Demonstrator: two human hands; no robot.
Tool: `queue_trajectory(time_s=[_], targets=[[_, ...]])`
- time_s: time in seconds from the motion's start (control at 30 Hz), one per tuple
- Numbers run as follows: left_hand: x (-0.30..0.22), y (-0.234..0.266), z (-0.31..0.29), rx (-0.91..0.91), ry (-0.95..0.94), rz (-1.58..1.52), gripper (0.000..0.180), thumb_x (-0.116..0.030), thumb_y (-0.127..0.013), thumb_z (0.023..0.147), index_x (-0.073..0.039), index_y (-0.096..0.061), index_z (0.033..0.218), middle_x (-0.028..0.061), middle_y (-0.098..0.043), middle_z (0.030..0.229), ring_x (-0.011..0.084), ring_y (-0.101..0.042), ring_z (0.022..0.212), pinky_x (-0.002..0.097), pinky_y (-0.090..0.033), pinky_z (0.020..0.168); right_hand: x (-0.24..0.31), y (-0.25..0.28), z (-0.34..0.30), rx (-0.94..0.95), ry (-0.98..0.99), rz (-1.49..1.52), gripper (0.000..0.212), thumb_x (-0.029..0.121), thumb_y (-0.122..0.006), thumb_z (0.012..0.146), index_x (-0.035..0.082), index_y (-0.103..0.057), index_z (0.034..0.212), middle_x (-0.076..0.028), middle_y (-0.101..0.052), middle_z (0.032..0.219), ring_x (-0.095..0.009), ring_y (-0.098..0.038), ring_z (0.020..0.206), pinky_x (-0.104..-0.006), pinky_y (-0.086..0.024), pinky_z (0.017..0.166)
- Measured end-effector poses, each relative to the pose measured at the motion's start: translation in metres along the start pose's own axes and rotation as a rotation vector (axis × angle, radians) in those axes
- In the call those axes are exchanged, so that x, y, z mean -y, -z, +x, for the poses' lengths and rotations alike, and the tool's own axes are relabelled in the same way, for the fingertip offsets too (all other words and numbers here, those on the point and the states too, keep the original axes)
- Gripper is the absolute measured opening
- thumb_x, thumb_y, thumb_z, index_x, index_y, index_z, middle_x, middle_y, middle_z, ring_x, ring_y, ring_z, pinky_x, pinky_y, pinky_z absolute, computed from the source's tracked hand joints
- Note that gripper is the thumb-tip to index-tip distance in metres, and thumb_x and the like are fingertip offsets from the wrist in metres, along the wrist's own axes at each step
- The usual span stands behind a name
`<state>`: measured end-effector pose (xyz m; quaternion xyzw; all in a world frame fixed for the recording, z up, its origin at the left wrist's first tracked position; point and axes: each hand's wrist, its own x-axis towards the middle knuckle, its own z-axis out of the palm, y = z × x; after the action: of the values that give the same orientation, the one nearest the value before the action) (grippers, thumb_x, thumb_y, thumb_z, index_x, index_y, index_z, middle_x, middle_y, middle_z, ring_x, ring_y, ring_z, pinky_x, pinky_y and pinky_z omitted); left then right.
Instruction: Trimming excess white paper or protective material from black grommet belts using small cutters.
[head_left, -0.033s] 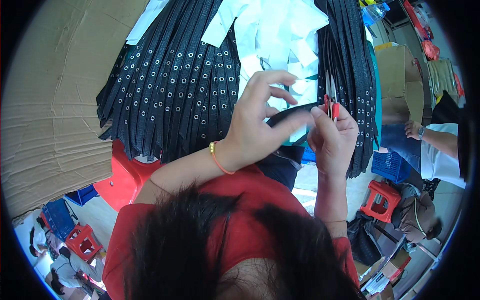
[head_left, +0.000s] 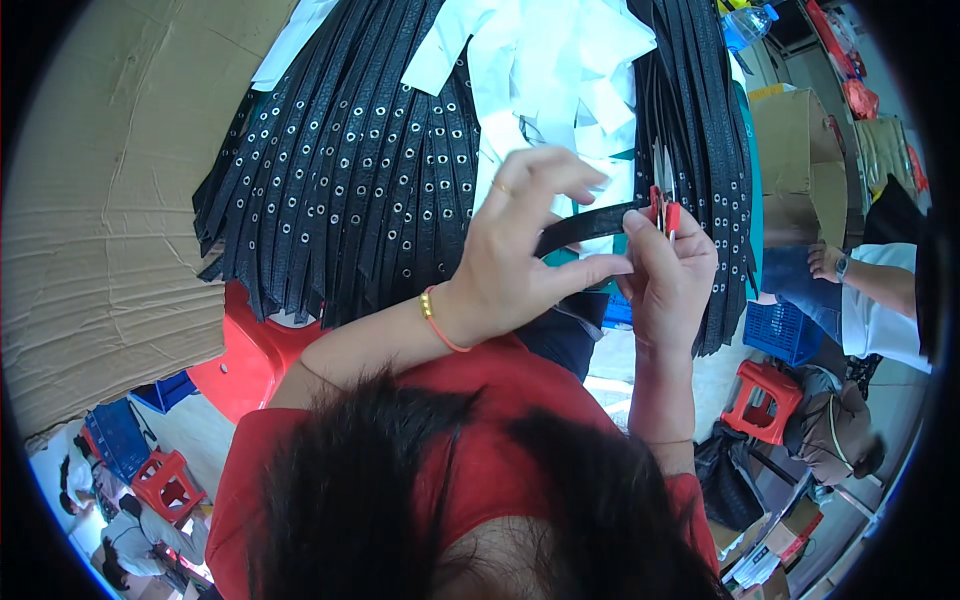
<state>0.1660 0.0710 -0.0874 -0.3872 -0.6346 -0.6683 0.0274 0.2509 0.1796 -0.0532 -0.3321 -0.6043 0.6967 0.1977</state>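
Note:
My right hand (head_left: 668, 285) is closed at the right of the work area. It holds small red-handled scissors (head_left: 673, 216), blades pointing away from me, and its thumb presses on the end of a black belt strap (head_left: 598, 224). The strap arches leftward and passes behind my left hand (head_left: 505, 245). That hand is open, its thumb and curled fingers spread around the strap's span with a gap between them. Beyond my hands lie white paper strips (head_left: 545, 70). Black belts (head_left: 350, 170) with rows of metal eyelets fan out on the left, and more belts (head_left: 705, 120) lie on the right.
Brown cardboard (head_left: 110, 200) covers the left side. A red stool (head_left: 245, 360) stands below it. At the right are a cardboard box (head_left: 795, 150), a blue basket (head_left: 780, 332), another red stool (head_left: 762, 402) and a person's hand (head_left: 826, 262). A plastic bottle (head_left: 748, 26) is at the far right.
My left fingers have shifted slightly, and the thumb has moved a little toward my right hand. More of the strap's flat face shows between my hands. The right hand stays nearly still.

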Motion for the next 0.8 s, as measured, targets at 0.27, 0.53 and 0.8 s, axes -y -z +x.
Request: queue_trajectory(time_s=[0.27,0.53,0.8], targets=[[-0.003,0.003,-0.005,-0.009,0.636,-0.618,0.025,0.004,-0.064,0.077,0.007,-0.06,0.102,0.015,-0.065,0.085,0.0181,-0.064,0.08,0.0264,-0.053,0.074,0.01,0.007,0.003,0.053,0.1,-0.003,0.013,0.009,-0.061,0.082,-0.002,-0.059,0.089,0.003,-0.049,0.055,-0.001,-0.036,0.039,-0.0168,-0.027,0.035],[-0.01,0.014,0.002,0.082,0.637,-0.589,0.025,0.003,-0.057,0.083,0.005,-0.052,0.107,0.0177,-0.062,0.098,0.0196,-0.065,0.083,0.0264,-0.056,0.066,0.01,0.005,0.007,0.114,0.167,-0.22,0.01,0.007,-0.066,0.078,-0.001,-0.062,0.083,0.001,-0.054,0.058,-0.001,-0.039,0.04,-0.0161,-0.026,0.037],[0.014,0.021,0.003,0.247,-0.05,-0.105,0.023,0.002,-0.048,0.087,0.005,-0.044,0.11,0.0163,-0.061,0.095,0.0196,-0.066,0.072,0.0215,-0.053,0.051,0.009,-0.003,-0.003,0.305,0.658,-0.567,0.009,-0.002,-0.067,0.073,-0.001,-0.063,0.081,-0.001,-0.06,0.07,-0.002,-0.05,0.059,-0.0149,-0.037,0.051]])
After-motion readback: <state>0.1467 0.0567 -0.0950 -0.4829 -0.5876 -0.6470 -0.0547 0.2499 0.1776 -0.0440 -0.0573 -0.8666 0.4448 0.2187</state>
